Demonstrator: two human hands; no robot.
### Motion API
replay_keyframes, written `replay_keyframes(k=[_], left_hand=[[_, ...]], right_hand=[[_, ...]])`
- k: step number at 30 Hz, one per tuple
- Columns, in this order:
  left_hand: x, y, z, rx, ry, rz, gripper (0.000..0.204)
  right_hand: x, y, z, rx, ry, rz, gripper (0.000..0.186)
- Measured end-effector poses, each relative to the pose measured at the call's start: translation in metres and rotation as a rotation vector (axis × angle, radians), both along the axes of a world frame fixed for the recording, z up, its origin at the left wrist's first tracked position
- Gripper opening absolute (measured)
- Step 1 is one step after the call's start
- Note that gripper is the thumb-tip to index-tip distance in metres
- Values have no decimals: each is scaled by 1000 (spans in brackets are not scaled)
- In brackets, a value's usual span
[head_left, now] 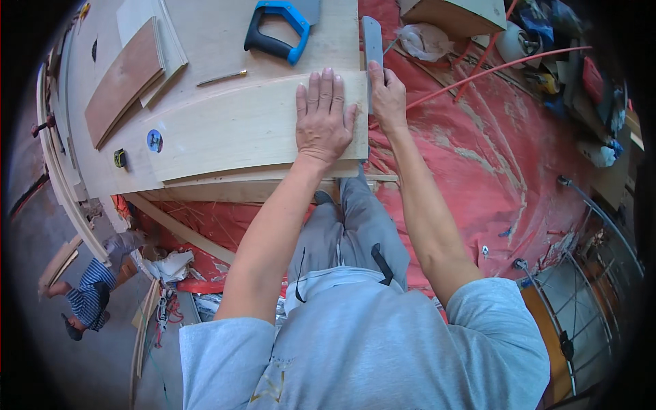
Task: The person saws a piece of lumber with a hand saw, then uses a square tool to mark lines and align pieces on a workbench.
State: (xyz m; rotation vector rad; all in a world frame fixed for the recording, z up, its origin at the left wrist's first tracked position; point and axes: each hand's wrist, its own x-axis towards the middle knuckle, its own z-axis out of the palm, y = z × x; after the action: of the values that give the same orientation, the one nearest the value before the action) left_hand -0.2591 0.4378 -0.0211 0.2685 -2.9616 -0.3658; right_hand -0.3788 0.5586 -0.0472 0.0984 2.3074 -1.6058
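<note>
My left hand (pixel 322 116) lies flat, fingers stretched out, on a pale curved plywood board (pixel 239 126) near its right end. At that end my right hand (pixel 387 96) is closed round a long, flat grey bar-like tool (pixel 372 42). The tool runs along the board's end edge; its exact kind is unclear. Beyond my left hand lies a handsaw (pixel 279 33) with a blue and black handle. A thin pointed marking tool (pixel 222 78) rests left of the saw. Further left is a small yellow and black tape measure (pixel 120 158).
A reddish curved plywood piece (pixel 126 82) lies on pale offcuts at the far left of the worktable (pixel 212 27). Red sheeting (pixel 471 157) covers the floor to the right, crossed by a red hose (pixel 499 70). At lower left, a person in stripes (pixel 94 290) carries wood.
</note>
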Motion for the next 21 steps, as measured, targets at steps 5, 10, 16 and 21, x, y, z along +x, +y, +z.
replay_keyframes(k=[5,10,16,21], left_hand=[[-3,1,-5,-19,24,-10,69],[-3,-1,-8,-49,53,7,67],[-1,2,-8,-51,74,5,66],[-1,3,-11,-73,90,-6,65]], right_hand=[[-2,3,-2,90,109,18,60],[2,-3,1,120,92,11,66],[3,0,3,138,139,15,64],[7,1,3,166,146,35,61]])
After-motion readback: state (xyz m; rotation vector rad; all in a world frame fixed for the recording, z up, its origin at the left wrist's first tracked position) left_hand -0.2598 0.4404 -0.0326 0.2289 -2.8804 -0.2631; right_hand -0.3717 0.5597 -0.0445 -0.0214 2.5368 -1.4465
